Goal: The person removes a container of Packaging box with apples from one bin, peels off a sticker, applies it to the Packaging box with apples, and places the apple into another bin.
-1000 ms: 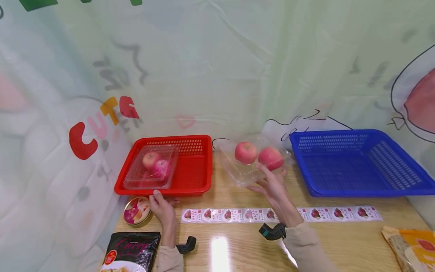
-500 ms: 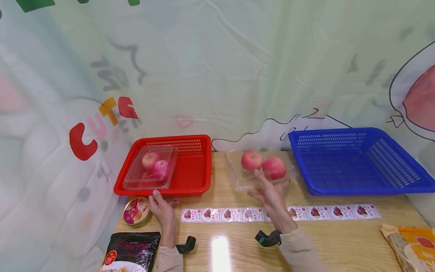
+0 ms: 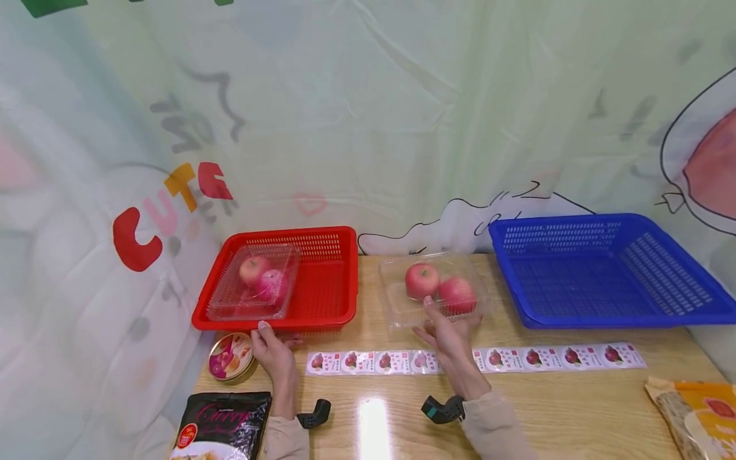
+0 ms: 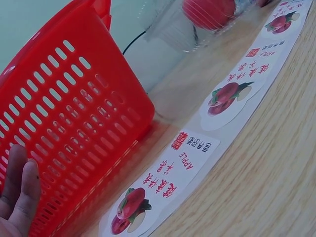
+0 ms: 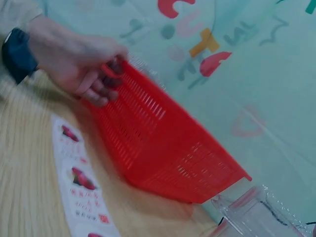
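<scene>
My left hand (image 3: 277, 359) grips the front rim of a red plastic basket (image 3: 322, 321), thumb over the edge; the right wrist view shows its fingers curled beneath. Inside the basket's left half lies a clear plastic box (image 3: 227, 308) with two fruits. My right hand (image 3: 453, 348) holds another clear plastic box (image 3: 397, 308) by its front edge, thumb on top, between the red and blue baskets. Two red apples (image 3: 421, 281) sit in that box. Whether its underside touches the table cannot be told.
A strip of apple labels (image 3: 531, 360) runs along the wooden table in front of the baskets. A blue basket (image 3: 609, 321) stands at right. By the left edge are a round tin (image 3: 231, 358) and a black curry packet (image 3: 224, 418). An orange bag (image 3: 698, 415) lies far right.
My right hand has lowered the clear box of apples, bringing it slightly nearer me and more level. The left hand has kept its place on the red basket.
</scene>
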The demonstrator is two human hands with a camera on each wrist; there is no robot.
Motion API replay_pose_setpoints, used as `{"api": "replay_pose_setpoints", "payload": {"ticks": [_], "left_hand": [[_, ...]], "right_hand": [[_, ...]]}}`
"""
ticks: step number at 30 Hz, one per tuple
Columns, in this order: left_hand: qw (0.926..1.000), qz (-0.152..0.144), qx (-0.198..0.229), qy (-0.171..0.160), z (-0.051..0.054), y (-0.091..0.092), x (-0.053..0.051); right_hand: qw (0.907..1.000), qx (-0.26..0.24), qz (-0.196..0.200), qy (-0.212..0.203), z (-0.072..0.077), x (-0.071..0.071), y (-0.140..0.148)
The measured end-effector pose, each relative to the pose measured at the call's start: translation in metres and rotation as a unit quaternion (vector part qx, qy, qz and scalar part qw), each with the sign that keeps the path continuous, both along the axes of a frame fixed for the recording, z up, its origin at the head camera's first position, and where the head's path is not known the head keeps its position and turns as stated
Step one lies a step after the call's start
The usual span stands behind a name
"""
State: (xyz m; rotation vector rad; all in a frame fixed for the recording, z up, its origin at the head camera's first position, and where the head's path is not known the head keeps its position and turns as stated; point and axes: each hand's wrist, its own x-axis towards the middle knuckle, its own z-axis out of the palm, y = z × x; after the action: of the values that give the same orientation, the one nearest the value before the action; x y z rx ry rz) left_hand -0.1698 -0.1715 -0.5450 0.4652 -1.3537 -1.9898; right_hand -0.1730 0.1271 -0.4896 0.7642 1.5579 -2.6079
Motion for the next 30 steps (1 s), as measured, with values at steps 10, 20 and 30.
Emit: {"api": "replay_pose_setpoints", "payload": {"ticks": [10, 20, 30], "left_hand": [[0.9996, 0.003, -0.007, -0.028, 0.0, 0.0, 0.003], [0.9995, -0.003, -0.008, -0.029, 0.002, 0.0, 0.002], [0.9999, -0.004, 0.008, -0.006, 0.003, -0.001, -0.001]], "right_hand": [[0.9968, 0.064, 0.01, -0.046, 0.007, 0.006, -0.005], [0.9945, 0.082, 0.021, -0.061, 0.001, 0.011, 0.0], [0.9981, 0.046, 0.017, -0.037, -0.005, 0.015, -0.008]]}}
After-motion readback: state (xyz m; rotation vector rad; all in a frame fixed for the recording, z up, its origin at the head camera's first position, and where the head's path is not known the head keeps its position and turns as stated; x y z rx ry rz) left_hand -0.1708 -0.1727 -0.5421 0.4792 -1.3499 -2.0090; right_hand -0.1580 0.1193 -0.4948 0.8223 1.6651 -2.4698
